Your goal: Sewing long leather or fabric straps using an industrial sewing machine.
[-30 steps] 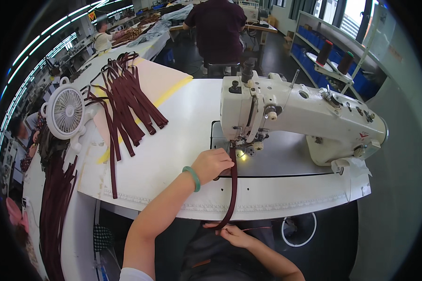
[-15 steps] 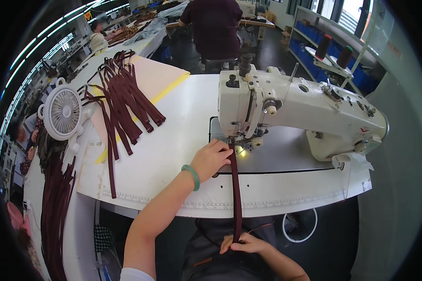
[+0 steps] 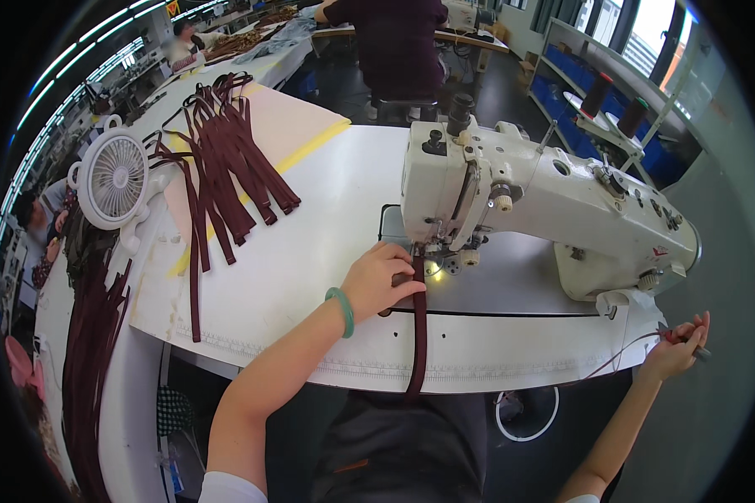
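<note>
Beside the needle of the white sewing machine (image 3: 545,210), my left hand (image 3: 382,283) is closed on the edge of a dark maroon strap (image 3: 420,335), thumb and fingers together. A green bangle (image 3: 341,312) circles that wrist. The strap's far end lies under the presser foot; from there it runs down toward me and over the table's front edge. At the far right, my right hand (image 3: 674,354) is closed around a small red and grey tool (image 3: 668,335) with a thin cord running from it. My fingers partly hide the tool.
Maroon straps (image 3: 226,159) lie in a bundle on the white table (image 3: 327,184) at the left. A white fan (image 3: 113,180) stands beside them, with more long straps (image 3: 88,377) hanging near it. Thread cones (image 3: 596,94) stand behind the machine. A person (image 3: 398,46) sits ahead.
My right hand has let go of the strap's near end and moved to the far right, where it now holds the small tool. My left hand stays by the needle, its thumb now over the strap.
</note>
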Tool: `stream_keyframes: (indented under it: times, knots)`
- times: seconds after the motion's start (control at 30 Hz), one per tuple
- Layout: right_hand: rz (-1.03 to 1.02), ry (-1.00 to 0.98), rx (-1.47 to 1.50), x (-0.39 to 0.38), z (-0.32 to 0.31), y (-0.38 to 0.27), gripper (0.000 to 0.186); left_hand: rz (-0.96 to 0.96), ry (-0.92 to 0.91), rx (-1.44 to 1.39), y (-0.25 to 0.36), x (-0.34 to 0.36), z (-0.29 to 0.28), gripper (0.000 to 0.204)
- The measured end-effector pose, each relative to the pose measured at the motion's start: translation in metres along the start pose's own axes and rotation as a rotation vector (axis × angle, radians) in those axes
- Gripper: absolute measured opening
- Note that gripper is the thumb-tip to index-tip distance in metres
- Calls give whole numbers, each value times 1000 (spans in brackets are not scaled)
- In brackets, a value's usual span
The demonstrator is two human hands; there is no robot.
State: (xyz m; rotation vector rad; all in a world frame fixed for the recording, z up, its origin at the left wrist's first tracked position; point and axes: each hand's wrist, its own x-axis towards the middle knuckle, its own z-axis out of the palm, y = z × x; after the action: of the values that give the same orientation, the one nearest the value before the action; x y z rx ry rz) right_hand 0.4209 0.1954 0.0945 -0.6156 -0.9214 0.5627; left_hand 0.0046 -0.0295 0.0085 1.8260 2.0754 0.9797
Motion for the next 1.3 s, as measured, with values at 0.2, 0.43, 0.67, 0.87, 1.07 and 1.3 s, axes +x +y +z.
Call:
stream_keyframes:
  times: [0.2, 0.43, 0.67, 0.87, 1.07, 1.3]
  knots:
    - [356, -294, -311, 159, -66, 150, 35, -12, -141, 394, -10, 22, 9, 73]
    - [-131, -537, -1017, 219, -26, 141, 52, -79, -227, 552, -9, 13, -17, 67]
    - [-47, -682, -1237, 257, -14, 127, 54, -121, 25, 647, -45, 25, -20, 59]
    - [292, -366, -264, 148, -60, 155, 42, -106, 71, 613, -44, 29, -13, 56]
    - [593, -562, -590, 148, -27, 127, 45, -196, 42, 556, -46, 13, -13, 50]
    - [-83, -645, -1287, 245, -29, 142, 60, -277, 44, 556, -44, 36, -10, 50]
